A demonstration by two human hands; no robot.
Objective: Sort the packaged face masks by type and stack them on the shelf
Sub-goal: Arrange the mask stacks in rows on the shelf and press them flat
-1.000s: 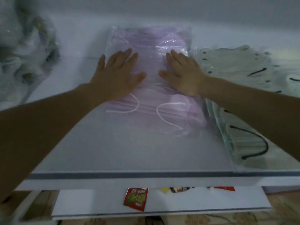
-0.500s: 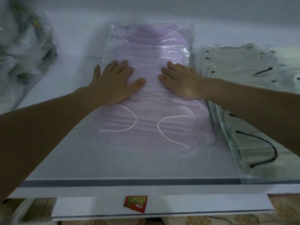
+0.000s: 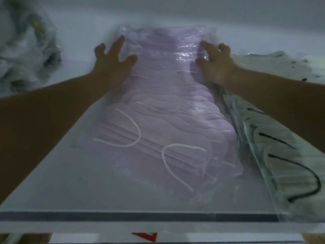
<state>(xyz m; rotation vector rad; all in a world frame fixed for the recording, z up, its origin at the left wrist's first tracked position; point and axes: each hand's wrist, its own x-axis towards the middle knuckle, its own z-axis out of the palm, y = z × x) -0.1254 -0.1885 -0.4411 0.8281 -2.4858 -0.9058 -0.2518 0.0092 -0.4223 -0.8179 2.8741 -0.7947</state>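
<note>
The clear pack of purple masks (image 3: 167, 111) lies lengthwise in the middle of the frame on the pale shelf (image 3: 52, 182), its 2 white ear loops towards the bottom. Both hands are at its far end in the upper part of the frame. The left hand (image 3: 114, 59) is spread wide, fingertips and thumb on the pack's left corner. The right hand (image 3: 214, 59) has bent fingers at the right edge; blur hides whether they pinch the plastic. A pack of white masks with black loops (image 3: 281, 155) lies just beside it at right. A crumpled bag (image 3: 26, 50) sits at upper left.
</note>
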